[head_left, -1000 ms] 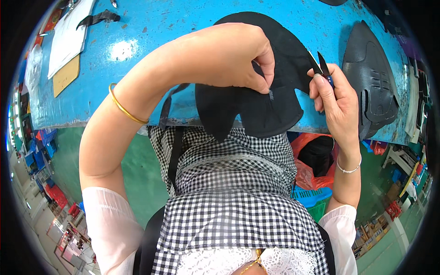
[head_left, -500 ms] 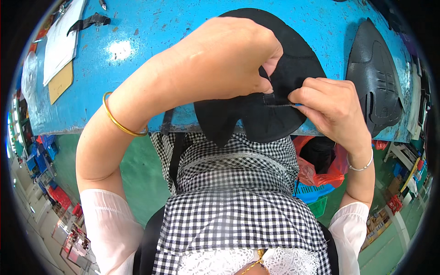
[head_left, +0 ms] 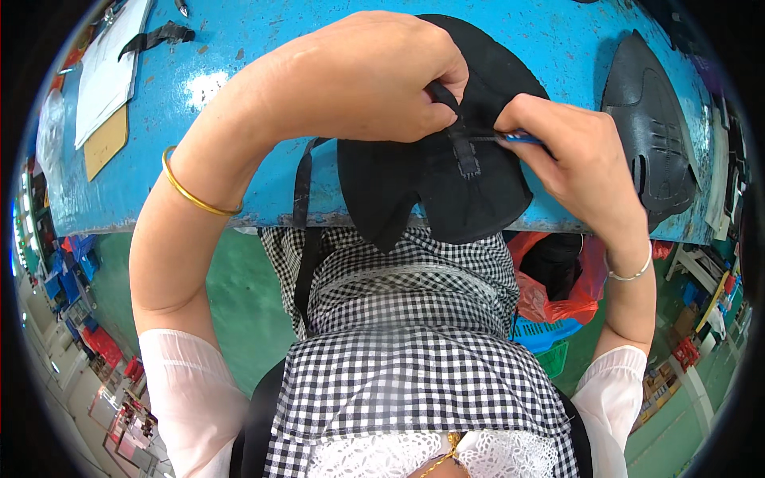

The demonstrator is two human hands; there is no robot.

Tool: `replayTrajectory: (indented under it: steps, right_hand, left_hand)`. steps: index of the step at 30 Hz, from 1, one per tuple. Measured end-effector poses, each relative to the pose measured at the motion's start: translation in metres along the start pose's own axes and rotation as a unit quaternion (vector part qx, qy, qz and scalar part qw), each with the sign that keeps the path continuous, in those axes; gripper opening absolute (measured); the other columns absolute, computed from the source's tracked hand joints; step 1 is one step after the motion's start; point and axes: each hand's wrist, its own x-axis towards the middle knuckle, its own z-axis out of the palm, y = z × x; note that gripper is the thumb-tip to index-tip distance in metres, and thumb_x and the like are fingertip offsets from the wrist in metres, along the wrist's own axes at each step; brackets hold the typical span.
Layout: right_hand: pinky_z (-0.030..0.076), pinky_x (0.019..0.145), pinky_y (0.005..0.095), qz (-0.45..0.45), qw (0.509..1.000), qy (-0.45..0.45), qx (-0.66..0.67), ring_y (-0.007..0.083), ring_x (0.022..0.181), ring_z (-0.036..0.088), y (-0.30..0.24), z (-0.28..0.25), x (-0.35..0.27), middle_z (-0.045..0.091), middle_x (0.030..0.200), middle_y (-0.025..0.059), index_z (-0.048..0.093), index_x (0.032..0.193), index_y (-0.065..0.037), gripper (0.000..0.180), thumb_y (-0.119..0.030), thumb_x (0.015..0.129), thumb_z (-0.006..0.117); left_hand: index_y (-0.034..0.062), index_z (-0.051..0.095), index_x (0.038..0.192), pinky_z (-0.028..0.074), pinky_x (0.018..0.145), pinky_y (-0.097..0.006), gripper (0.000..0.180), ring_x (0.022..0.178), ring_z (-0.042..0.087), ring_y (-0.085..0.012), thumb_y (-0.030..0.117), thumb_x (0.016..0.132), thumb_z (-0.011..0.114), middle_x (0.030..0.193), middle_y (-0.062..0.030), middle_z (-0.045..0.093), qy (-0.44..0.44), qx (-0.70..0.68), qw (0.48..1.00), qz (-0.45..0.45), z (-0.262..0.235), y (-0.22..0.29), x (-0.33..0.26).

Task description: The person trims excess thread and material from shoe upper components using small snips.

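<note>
A flat black fabric piece (head_left: 382, 183) with rounded lobes and a notch lies at the table's near edge. A short black strap (head_left: 465, 155) with a stitched end runs up its middle. My left hand (head_left: 390, 80), reaching in from the left, pinches the strap's upper part between thumb and finger. On the other side, my right hand (head_left: 570, 147) is closed around a slim blue-handled tool (head_left: 522, 139). The tool's thin grey shaft points left to the strap's edge; whether its tip goes under the strap is hard to see.
The blue table (head_left: 263, 48) carries a moulded black piece with slots (head_left: 653, 135) at right and papers (head_left: 111, 68) with a black strip (head_left: 155, 37) at far left. A black strap (head_left: 303, 187) hangs over the near edge. Below stand a red bag (head_left: 586, 287) and blue basket (head_left: 546, 331).
Both hands have moved up and away from me over the fabric piece. The strap's stitched end, partly hidden before, now shows, and more of the tool's blue handle is visible.
</note>
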Motion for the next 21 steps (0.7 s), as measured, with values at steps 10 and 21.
replayTrajectory:
  steps: [10, 21]
  right_hand:
    - [0.044, 0.056, 0.0391, 0.044, 0.999, -0.026, 0.001, 0.0297, 0.06, 0.06, 0.005, -0.001, 0.012, 0.06, 0.069, 0.0104, 0.06, 0.091, -0.007, 0.028, -0.034, 0.091, 0.068]
    - [0.055, 0.058, 0.031, 0.024, 0.997, -0.008, -0.072, 0.023, 0.069, 0.068, -0.056, 0.016, -0.007, 0.068, 0.118, 0.0152, 0.062, 0.107, -0.001, 0.029, -0.001, 0.078, 0.07]
  left_hand:
    - [0.003, 0.063, 0.092, 0.041, 0.057, -0.033, 0.012, 0.061, 0.049, -0.0225, 0.014, 0.088, 0.067, 0.071, -0.0125, 0.055, 0.009, -0.059, 0.998, 0.032, 0.0, -0.005, -0.002]
    - [-0.0011, 0.07, 0.1, 0.043, 0.063, -0.014, 0.014, 0.067, 0.055, -0.0029, 0.011, 0.093, 0.071, 0.08, -0.0003, 0.065, 0.119, -0.521, 0.845, -0.009, -0.002, -0.03, -0.018]
